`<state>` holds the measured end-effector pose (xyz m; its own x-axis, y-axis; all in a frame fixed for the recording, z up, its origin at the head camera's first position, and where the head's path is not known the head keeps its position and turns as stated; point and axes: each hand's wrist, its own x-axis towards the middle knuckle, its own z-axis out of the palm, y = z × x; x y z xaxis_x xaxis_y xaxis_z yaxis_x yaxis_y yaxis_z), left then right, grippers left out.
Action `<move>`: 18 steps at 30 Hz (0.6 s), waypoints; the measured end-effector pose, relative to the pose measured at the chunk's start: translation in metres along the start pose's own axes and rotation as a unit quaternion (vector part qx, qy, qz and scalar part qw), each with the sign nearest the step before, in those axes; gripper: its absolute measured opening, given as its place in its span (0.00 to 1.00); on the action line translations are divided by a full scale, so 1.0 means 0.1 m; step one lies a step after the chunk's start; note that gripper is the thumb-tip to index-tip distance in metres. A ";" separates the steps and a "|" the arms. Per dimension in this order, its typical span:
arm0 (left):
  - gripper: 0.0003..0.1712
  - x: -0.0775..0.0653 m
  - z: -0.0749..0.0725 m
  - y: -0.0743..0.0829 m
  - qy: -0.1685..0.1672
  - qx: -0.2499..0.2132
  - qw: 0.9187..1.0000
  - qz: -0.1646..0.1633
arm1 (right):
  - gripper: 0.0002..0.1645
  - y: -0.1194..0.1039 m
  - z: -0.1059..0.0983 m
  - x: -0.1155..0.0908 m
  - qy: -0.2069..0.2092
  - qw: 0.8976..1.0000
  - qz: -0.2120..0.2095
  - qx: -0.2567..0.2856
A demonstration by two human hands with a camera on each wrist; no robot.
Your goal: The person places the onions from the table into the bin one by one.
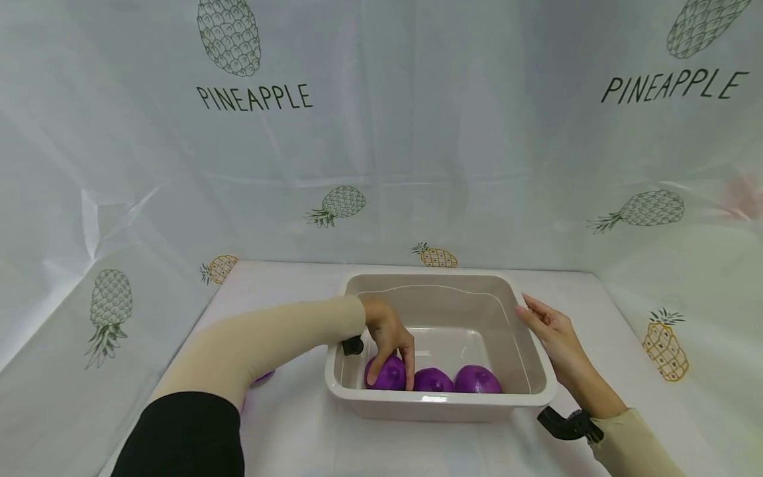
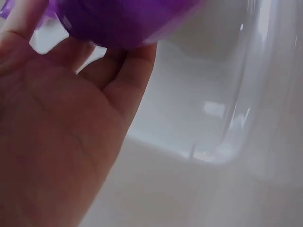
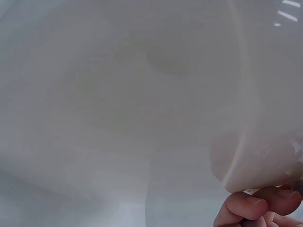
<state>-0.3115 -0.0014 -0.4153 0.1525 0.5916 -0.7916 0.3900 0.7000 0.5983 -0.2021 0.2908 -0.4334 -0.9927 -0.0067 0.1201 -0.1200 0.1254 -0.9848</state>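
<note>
A pale beige plastic bin (image 1: pixel 438 398) stands on the table in the head view. Reaching over its left side, my left hand (image 1: pixel 390 334) grips a shiny purple ball (image 1: pixel 391 375) near the front wall. Two more balls, a middle one (image 1: pixel 433 380) and a right one (image 1: pixel 477 379), lie beside it along that wall. In the left wrist view the fingers curl against the held ball (image 2: pixel 123 21), whose upper part is cut off. My right hand (image 1: pixel 553 336) pinches the bin's right rim, thumb on top; its fingertips (image 3: pixel 246 204) show low in the right wrist view.
Another purple thing (image 1: pixel 264 377) is on the table left of the bin, mostly hidden by my left forearm. A white cover (image 1: pixel 298 424) lies on the table. Sheeting printed with pineapples (image 1: pixel 381 132) hangs behind and at both sides.
</note>
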 end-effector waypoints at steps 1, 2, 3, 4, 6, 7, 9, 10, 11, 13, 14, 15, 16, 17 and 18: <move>0.39 0.01 0.01 0.00 0.003 -0.002 1.000 -0.004 | 0.37 0.00 0.00 0.00 0.000 1.000 0.000 -0.002; 0.39 0.02 0.01 0.00 0.005 -0.006 1.000 -0.009 | 0.37 0.00 0.00 0.00 0.001 1.000 0.000 -0.004; 0.39 0.02 0.02 0.00 0.006 -0.009 1.000 -0.012 | 0.38 0.00 -0.01 0.00 0.002 1.000 0.000 -0.007; 0.40 0.03 0.02 0.00 0.006 -0.014 1.000 -0.017 | 0.38 0.00 -0.01 0.00 0.003 1.000 0.000 -0.009; 0.41 0.04 0.03 0.00 0.006 -0.021 0.999 -0.027 | 0.38 0.01 -0.01 0.00 0.004 1.000 0.000 -0.007; 0.41 0.05 0.03 0.00 0.006 -0.022 0.999 -0.033 | 0.38 0.02 -0.01 0.01 0.005 1.000 0.000 -0.007; 0.41 0.07 0.05 -0.01 0.005 -0.014 0.999 -0.040 | 0.38 0.03 -0.01 0.01 0.006 1.000 -0.001 -0.006; 0.41 0.09 0.05 -0.01 0.006 -0.006 0.999 -0.044 | 0.38 0.03 0.00 0.01 0.005 1.000 -0.002 -0.005; 0.41 0.10 0.06 -0.01 0.008 0.007 0.999 -0.047 | 0.38 0.03 0.00 0.01 0.004 1.000 -0.003 -0.005; 0.41 0.12 0.08 -0.01 0.009 0.027 0.998 -0.052 | 0.37 0.03 0.00 0.01 0.005 1.000 -0.004 -0.005; 0.41 0.13 0.09 -0.01 0.011 0.036 0.998 -0.057 | 0.37 0.02 0.00 0.01 0.004 1.000 -0.005 -0.004; 0.41 0.13 0.09 -0.01 0.013 0.041 0.997 -0.061 | 0.38 0.02 0.00 0.01 0.003 1.000 -0.005 -0.005; 0.41 0.14 0.10 0.00 0.015 0.044 0.997 -0.065 | 0.38 0.02 0.00 0.01 0.002 1.000 -0.006 -0.003; 0.41 0.14 0.10 0.00 0.017 0.045 0.997 -0.068 | 0.37 0.02 -0.01 0.01 0.003 1.000 -0.006 -0.001; 0.40 0.14 0.10 -0.01 0.017 0.042 0.996 -0.070 | 0.37 0.03 -0.01 0.01 0.004 1.000 -0.006 0.003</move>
<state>-0.3002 0.0025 -0.4281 0.0597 0.5045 -0.8614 0.4800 0.7420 0.4679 -0.2032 0.2922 -0.4358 -0.9912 0.0003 0.1325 -0.1315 0.1189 -0.9842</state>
